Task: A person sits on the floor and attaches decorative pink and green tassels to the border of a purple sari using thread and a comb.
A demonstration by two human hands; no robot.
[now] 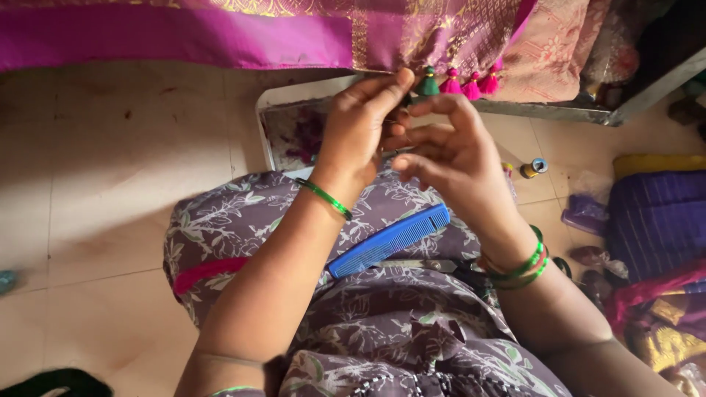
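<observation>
Floor: one pale tiled floor (103, 169) under everything; the person sits on it
Cloth: one magenta silk cloth with gold woven border (220, 33) hangs across the top of the view; its lower edge carries the tassels
Lap: one grey-purple floral printed garment (382, 323) covers the knees; a pink band shows at its left side
Tray: one white shallow tray (283, 129) lies on the floor beyond the knees, with purple thread scraps in it
Side pile: folded fabrics at the right, one dark purple striped piece (654, 220) among them
Comb: one blue plastic comb (390, 240) lies aslant on the lap, just below the hands
Left hand: left hand (360, 129) raised to the cloth edge, thumb and forefinger closed together in a pinch at the green tassel; one green bangle on the wrist
Right hand: right hand (448, 151) just beside it, fingers curled and loosely spread, forefinger tip near the same tassel; I cannot tell whether it grips thread; three bangles, green and red
Tassels: one green thread tassel (428, 84) at the fingertips; four pink thread tassels (471, 82) to its right, hanging in a row
Spool: one small thread spool (535, 167) on the floor, right of the hands
</observation>
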